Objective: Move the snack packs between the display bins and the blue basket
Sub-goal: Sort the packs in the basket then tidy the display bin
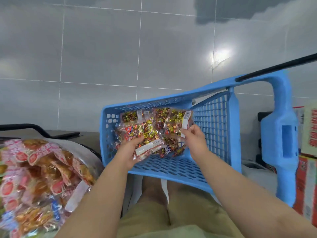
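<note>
While the person reaches into the blue basket [154,103] | left hand [133,152] grips one snack pack [149,143] | right hand [193,137] pinches a second pack [176,124] by its white edge

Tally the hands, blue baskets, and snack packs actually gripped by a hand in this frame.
Hands: 2 (left hand, right hand)
Blue basket: 1
Gripped snack packs: 2 (left-hand pack, right-hand pack)
Total: 5
</note>
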{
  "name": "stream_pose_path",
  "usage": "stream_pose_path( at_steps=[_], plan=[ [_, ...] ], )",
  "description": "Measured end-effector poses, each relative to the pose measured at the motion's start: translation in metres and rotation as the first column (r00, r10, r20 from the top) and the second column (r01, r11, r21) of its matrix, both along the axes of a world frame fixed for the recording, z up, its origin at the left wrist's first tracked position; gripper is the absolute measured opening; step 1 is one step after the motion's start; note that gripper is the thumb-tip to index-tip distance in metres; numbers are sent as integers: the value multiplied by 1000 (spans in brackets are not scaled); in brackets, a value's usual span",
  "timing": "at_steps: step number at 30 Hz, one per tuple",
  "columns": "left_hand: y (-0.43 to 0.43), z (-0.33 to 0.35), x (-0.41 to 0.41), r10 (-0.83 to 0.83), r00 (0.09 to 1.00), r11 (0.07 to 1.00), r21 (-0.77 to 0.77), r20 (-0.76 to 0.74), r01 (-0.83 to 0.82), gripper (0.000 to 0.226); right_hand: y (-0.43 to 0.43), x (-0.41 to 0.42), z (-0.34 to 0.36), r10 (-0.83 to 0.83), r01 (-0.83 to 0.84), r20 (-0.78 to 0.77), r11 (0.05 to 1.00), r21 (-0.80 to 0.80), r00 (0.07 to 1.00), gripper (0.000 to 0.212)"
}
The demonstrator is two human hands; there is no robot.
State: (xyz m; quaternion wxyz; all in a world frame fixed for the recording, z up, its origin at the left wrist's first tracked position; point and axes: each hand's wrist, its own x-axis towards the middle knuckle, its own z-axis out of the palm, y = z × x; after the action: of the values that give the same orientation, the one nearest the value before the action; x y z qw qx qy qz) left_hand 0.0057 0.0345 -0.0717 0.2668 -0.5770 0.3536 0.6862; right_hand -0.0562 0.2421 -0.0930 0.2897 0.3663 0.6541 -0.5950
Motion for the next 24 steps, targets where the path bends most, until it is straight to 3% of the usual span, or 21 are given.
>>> stream_pose_path(
  at_steps=[2, 3, 5, 6, 7, 8, 11, 15, 17, 18, 20, 22, 24],
  plan=[
    [4, 11, -2, -49, 999, 998, 30, -13, 49, 32, -5, 3, 23, 300, -281, -213, 953, 116, 930, 37],
    [5, 16, -2, -57, 998, 997, 49, -24, 58, 30, -8, 5, 32, 477, -435, -314, 878, 198, 821, 35],
    [5, 26, -3, -43, 997, 994, 100, -59, 48, 26, -13, 10, 45, 786, -647, -441, 612, 455, 433, 29],
    [4, 30, -3, -33, 996, 991, 127, -79, 43, 25, -14, 12, 48, 855, -655, -462, 490, 575, 233, 26],
    [2, 34, -2, -15, 994, 988, 154, -107, 32, 26, -14, 14, 51, 882, -633, -462, 412, 655, 96, 23],
    [-2, 36, -1, 13, 990, 983, 183, -140, 13, 29, -15, 15, 55, 890, -622, -455, 372, 689, 27, 22],
    [-12, 38, 2, 120, 956, 954, 298, -268, -36, 33, -20, 14, 64, 881, -619, -473, 359, 698, -22, 23],
    [-14, 44, 0, 66, 960, 960, 280, -272, 13, 45, -33, 17, 75, 831, -633, -529, 318, 706, -173, 21],
    [-15, 48, -2, 43, 963, 976, 219, -267, 17, 42, -39, 23, 81, 796, -689, -591, 358, 630, -127, 10],
    [-16, 50, -3, 41, 960, 981, 193, -276, 14, 45, -41, 25, 83, 799, -723, -600, 395, 568, -35, 6],
    [-19, 53, -2, 34, 954, 987, 160, -297, 15, 53, -45, 24, 86, 786, -703, -556, 556, 443, 271, 26],
    [-21, 57, 0, 21, 954, 987, 159, -298, 28, 58, -54, 16, 92, 622, -556, -468, 779, 289, 628, 40],
    [-21, 62, 3, 16, 952, 986, 161, -307, 35, 62, -64, 7, 97, 476, -463, -286, 878, 116, 831, 63]
  ],
)
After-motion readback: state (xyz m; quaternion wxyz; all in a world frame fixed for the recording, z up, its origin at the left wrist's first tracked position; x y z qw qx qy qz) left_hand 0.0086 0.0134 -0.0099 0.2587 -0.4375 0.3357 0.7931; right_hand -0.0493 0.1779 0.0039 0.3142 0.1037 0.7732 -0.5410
